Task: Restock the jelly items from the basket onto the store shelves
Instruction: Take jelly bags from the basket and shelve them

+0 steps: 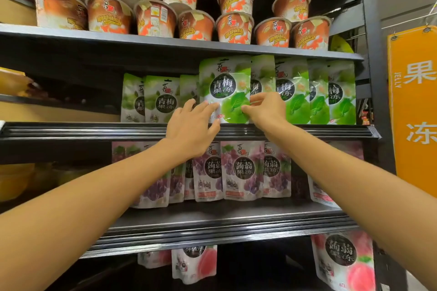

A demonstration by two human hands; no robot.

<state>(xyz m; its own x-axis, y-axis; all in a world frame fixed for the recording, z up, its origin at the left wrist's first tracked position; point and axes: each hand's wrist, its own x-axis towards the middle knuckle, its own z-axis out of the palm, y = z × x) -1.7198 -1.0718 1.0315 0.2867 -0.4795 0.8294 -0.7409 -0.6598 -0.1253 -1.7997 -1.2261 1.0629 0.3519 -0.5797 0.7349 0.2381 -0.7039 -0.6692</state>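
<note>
And there was the green jelly pouch (pixel 225 87), upright at the front of the middle shelf (pixel 71 130), taller than the matching green pouches (pixel 295 94) on either side of it. The right hand (pixel 267 108) pinched its right edge, thumb on the front. The left hand (pixel 191 123) lay with stretched fingers against its lower left corner. Orange cups (pixel 151 19) sat above the pouch, purple pouches (pixel 243 168) below it.
</note>
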